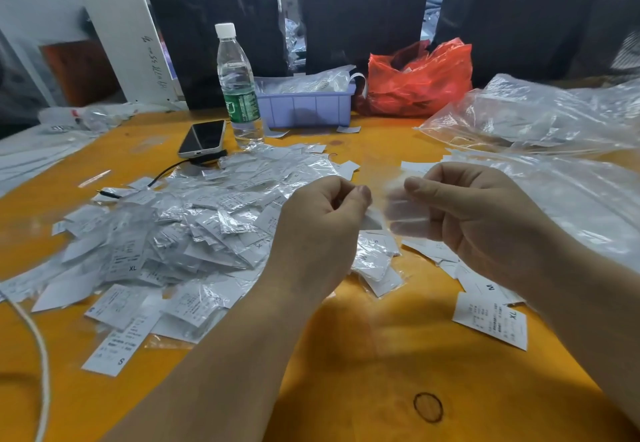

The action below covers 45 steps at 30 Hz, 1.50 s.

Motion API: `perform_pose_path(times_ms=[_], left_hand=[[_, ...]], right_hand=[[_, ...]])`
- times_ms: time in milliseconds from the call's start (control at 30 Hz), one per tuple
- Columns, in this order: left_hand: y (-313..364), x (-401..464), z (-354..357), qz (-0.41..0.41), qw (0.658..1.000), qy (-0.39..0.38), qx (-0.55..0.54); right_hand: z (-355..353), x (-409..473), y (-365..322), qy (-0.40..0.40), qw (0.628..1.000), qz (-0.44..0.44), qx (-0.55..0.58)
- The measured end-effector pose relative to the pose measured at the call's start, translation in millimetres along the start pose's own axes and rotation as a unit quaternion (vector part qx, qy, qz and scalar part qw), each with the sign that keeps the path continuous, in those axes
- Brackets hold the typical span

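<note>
1. Both hands are up over the middle of the orange worktop, close together, with a small clear pouch between them. It's off the surface and pretty blurred.
2. The right hand has its grip clamped on the pouch: thumb on top at the right edge, curled fingers showing through the plastic from behind.
3. The left hand has its grip closed too, thumb tip pressed to forefinger, pinching a white slip that sticks out right at the pouch's left edge. It's too smeared to tell whether the slip is already inside the pouch.
4. Left of the hands is a big messy pile of bagged size labels, reaching under the left wrist. You can read XL and S on a few.
5. Under and beside the right forearm lie some loose labels, one marked XL, one M.
6. Further back: a water bottle standing upright, a phone lying just beside it with a black cable plugged in, and a lilac tray with plastic stuff in it.
7. A red bag sits right of the tray, and big clear bags sprawl along the right side.
8. A white cable curls along the near left edge.
</note>
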<state>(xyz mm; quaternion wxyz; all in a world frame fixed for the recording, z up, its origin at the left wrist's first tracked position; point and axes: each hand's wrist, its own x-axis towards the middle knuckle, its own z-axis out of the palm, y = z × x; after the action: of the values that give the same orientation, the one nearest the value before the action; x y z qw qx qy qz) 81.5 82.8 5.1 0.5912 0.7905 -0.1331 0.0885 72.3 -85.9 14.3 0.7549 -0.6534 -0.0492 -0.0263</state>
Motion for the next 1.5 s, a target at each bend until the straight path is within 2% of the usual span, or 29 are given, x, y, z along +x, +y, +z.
perform_pose_path(times_ms=[267,400,500,567,667,800,900,967,1100,1167,1267,1367,1500], left_hand=[[-1,2,-1,0.0,1.0,0.028,0.014],[-3,5,-6,-0.018,0.998,0.05,-0.012],[-3,8,-10,-0.026,0.998,0.049,-0.028],[-2,8,-12,-0.01,1.0,0.02,-0.011],[2,5,-9,0.017,0.998,-0.064,0.001],[2,3,-4,0.035,0.99,-0.134,0.008],[1,4,-5,0.037,0.99,-0.136,0.013],[-1,6,-6,0.032,0.991,-0.129,0.009],[-3,6,-6,0.036,0.991,-0.127,0.0],[-2,5,-5,0.038,0.992,-0.122,-0.018],[-2,6,-7,0.026,0.993,-0.098,-0.052],[-4,6,-8,0.029,0.997,-0.071,-0.03],[-7,5,-7,0.028,0.998,-0.049,-0.026]], right_hand=[[-3,-1,-5,0.001,1.0,0.024,0.017],[-7,3,-3,0.018,0.999,0.022,0.029],[-14,5,-4,0.069,0.997,-0.003,-0.021],[-16,4,-6,0.072,0.996,-0.031,-0.042],[-14,3,-8,-0.001,0.999,-0.011,-0.047],[-11,-3,-8,-0.155,0.972,0.059,-0.163],[-6,-6,-7,-0.168,0.96,0.071,-0.213],[-8,-4,-7,-0.16,0.962,0.091,-0.2],[-11,-6,-8,-0.223,0.957,0.119,-0.142],[-10,-6,-7,-0.212,0.965,0.112,-0.11],[-11,-3,-9,-0.14,0.984,0.094,-0.051],[-14,0,-10,-0.08,0.994,0.078,0.012],[-13,1,-5,-0.041,0.995,0.078,0.055]])
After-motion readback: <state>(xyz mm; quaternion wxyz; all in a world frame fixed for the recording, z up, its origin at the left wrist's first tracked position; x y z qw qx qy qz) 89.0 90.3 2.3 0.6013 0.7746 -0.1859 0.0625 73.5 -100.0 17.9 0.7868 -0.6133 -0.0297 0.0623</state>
